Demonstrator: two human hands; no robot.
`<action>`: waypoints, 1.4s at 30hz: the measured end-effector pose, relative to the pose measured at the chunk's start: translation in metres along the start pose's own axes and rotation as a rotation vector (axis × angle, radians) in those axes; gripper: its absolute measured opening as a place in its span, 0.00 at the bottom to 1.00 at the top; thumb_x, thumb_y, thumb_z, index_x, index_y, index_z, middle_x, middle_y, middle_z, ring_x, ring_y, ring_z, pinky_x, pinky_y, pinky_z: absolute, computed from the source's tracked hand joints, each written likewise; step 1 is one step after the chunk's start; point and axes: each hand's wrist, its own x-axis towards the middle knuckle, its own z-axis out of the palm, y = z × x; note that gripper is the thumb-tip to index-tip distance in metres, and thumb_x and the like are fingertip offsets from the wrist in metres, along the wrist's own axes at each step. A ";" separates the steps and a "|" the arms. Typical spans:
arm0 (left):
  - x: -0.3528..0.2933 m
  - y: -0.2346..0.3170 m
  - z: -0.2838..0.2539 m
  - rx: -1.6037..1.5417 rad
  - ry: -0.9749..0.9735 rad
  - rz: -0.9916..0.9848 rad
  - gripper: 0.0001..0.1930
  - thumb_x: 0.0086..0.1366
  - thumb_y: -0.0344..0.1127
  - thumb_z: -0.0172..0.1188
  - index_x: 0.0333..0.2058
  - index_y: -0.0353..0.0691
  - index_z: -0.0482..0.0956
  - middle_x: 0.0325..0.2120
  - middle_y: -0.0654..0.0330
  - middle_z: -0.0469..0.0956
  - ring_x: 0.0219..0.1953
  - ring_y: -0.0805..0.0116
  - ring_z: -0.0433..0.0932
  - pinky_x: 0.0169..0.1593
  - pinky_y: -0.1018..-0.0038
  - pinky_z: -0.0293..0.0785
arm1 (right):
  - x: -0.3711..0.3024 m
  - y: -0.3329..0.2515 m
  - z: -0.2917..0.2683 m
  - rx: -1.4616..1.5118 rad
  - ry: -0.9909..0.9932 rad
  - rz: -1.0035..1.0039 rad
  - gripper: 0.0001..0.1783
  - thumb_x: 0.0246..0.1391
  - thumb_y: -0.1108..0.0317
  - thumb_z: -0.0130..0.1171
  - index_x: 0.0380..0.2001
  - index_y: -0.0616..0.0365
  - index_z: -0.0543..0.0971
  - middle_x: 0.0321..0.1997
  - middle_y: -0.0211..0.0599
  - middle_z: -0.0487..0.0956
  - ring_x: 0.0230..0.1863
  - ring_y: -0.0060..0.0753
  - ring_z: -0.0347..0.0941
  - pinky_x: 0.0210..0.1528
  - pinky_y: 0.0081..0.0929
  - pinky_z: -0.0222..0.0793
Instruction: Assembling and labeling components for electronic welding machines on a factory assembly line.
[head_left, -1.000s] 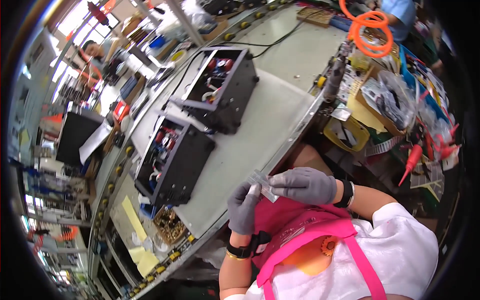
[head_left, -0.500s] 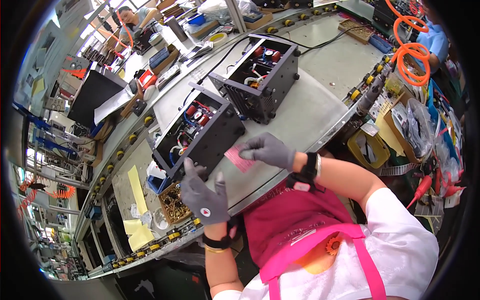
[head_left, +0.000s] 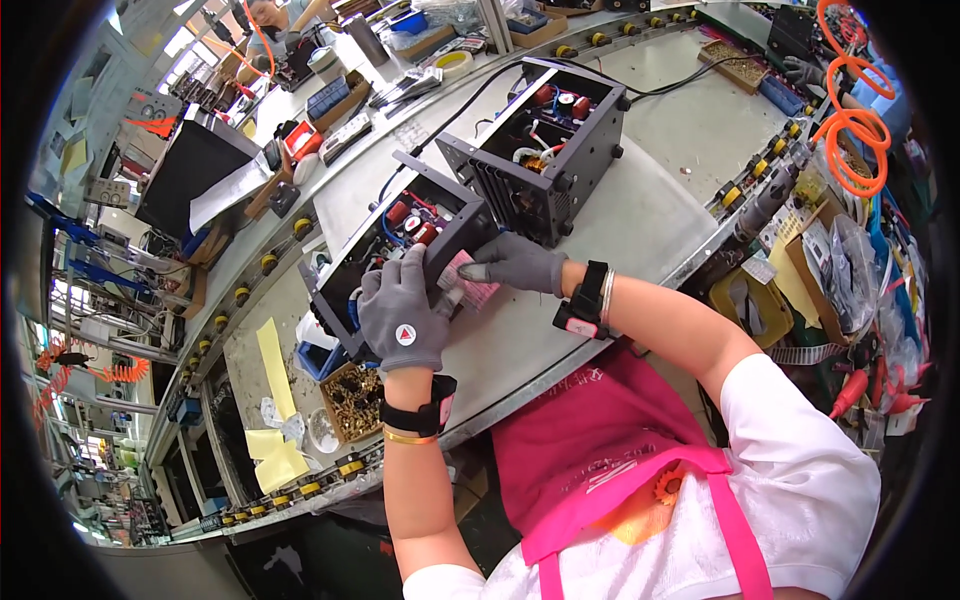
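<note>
A black open-topped metal case [head_left: 440, 215], with red and blue wires and electronic parts inside, lies on the pale work board. My left hand [head_left: 405, 315], in a grey glove, has its fingers over the case's near wall and its thumb low on the outer side by a pink printed slip [head_left: 480, 292]. My right hand [head_left: 515, 265], also gloved in grey, is closed on the slip and keeps it against or very close to that wall; exact contact is hidden. A second, similar black case [head_left: 545, 165] stands just beyond on the right.
A box of small brass-coloured screws [head_left: 355, 400] and a blue bin [head_left: 318, 360] sit left of my left hand. Yellow paper strips [head_left: 272, 365] lie farther left. At right are a yellow tub [head_left: 750, 305] and a coiled orange hose [head_left: 850, 150]. Other people work at the far side.
My left hand has moved up onto the near case's wall. My right hand has brought the pink slip up to that wall. The whole view has shifted slightly.
</note>
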 end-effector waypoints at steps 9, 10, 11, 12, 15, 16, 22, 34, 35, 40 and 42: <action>-0.002 -0.001 0.008 -0.007 0.041 0.016 0.29 0.43 0.49 0.69 0.45 0.47 0.74 0.32 0.58 0.76 0.35 0.57 0.75 0.39 0.63 0.71 | -0.004 -0.004 0.001 -0.037 0.047 -0.020 0.27 0.52 0.42 0.55 0.21 0.57 0.77 0.15 0.32 0.66 0.21 0.23 0.59 0.28 0.27 0.61; -0.001 0.000 0.009 -0.001 0.039 0.007 0.29 0.43 0.48 0.69 0.45 0.47 0.74 0.31 0.58 0.76 0.35 0.57 0.75 0.39 0.63 0.71 | -0.003 -0.004 -0.001 -0.067 0.030 0.007 0.26 0.52 0.42 0.55 0.21 0.57 0.78 0.16 0.32 0.67 0.21 0.24 0.61 0.29 0.27 0.62; -0.001 0.001 0.009 0.004 0.038 -0.001 0.29 0.43 0.48 0.69 0.45 0.47 0.74 0.31 0.58 0.75 0.35 0.57 0.75 0.39 0.63 0.71 | -0.004 -0.005 -0.002 -0.096 0.013 0.034 0.26 0.52 0.42 0.56 0.22 0.56 0.78 0.17 0.33 0.69 0.21 0.25 0.62 0.29 0.27 0.63; -0.001 0.002 0.010 0.004 0.035 0.007 0.29 0.43 0.48 0.69 0.45 0.47 0.74 0.31 0.58 0.75 0.35 0.57 0.75 0.39 0.63 0.71 | -0.005 -0.008 -0.002 -0.091 0.019 0.036 0.26 0.52 0.42 0.56 0.22 0.56 0.78 0.17 0.33 0.69 0.21 0.25 0.62 0.29 0.27 0.63; -0.002 0.004 0.010 0.012 0.066 -0.009 0.29 0.43 0.47 0.69 0.45 0.47 0.74 0.30 0.58 0.75 0.34 0.57 0.75 0.38 0.63 0.71 | -0.008 -0.015 -0.002 -0.144 0.045 0.077 0.25 0.51 0.42 0.56 0.24 0.55 0.80 0.18 0.35 0.71 0.23 0.28 0.65 0.31 0.27 0.65; -0.002 0.003 0.008 0.010 0.052 -0.013 0.29 0.43 0.46 0.70 0.45 0.47 0.73 0.30 0.58 0.75 0.34 0.57 0.75 0.39 0.63 0.71 | -0.008 -0.016 -0.001 -0.150 0.048 0.071 0.24 0.50 0.41 0.56 0.25 0.54 0.80 0.19 0.36 0.73 0.23 0.29 0.67 0.32 0.28 0.66; 0.001 -0.001 0.000 -0.011 -0.067 0.026 0.30 0.42 0.44 0.70 0.46 0.46 0.73 0.31 0.58 0.75 0.35 0.57 0.75 0.40 0.63 0.71 | -0.009 -0.022 0.001 -0.158 0.120 0.061 0.25 0.50 0.41 0.56 0.27 0.55 0.81 0.22 0.39 0.76 0.24 0.32 0.70 0.33 0.29 0.67; 0.001 -0.003 0.005 -0.060 -0.024 0.009 0.26 0.44 0.32 0.65 0.46 0.44 0.73 0.32 0.56 0.75 0.37 0.55 0.74 0.43 0.63 0.70 | -0.013 -0.030 -0.018 -0.557 0.004 0.088 0.20 0.45 0.55 0.62 0.31 0.63 0.81 0.29 0.47 0.80 0.28 0.37 0.78 0.33 0.33 0.72; 0.003 -0.003 0.002 -0.067 -0.051 0.018 0.27 0.43 0.31 0.63 0.47 0.44 0.72 0.33 0.56 0.75 0.38 0.55 0.74 0.43 0.63 0.70 | -0.010 -0.024 -0.016 -0.173 -0.067 -0.022 0.19 0.46 0.55 0.62 0.32 0.61 0.82 0.27 0.41 0.81 0.27 0.31 0.77 0.32 0.29 0.72; 0.000 -0.009 -0.001 -0.108 -0.122 0.034 0.29 0.42 0.29 0.60 0.49 0.42 0.70 0.35 0.54 0.74 0.40 0.53 0.73 0.45 0.63 0.70 | -0.017 -0.055 -0.008 0.030 -0.176 0.019 0.10 0.45 0.66 0.60 0.29 0.59 0.83 0.23 0.30 0.80 0.23 0.19 0.73 0.26 0.19 0.69; 0.001 -0.008 0.000 -0.109 -0.120 0.048 0.30 0.42 0.29 0.60 0.49 0.42 0.70 0.35 0.53 0.74 0.40 0.52 0.73 0.45 0.62 0.70 | -0.009 -0.009 0.009 -0.072 -0.232 0.106 0.11 0.45 0.65 0.58 0.29 0.59 0.83 0.22 0.30 0.80 0.22 0.21 0.74 0.25 0.22 0.70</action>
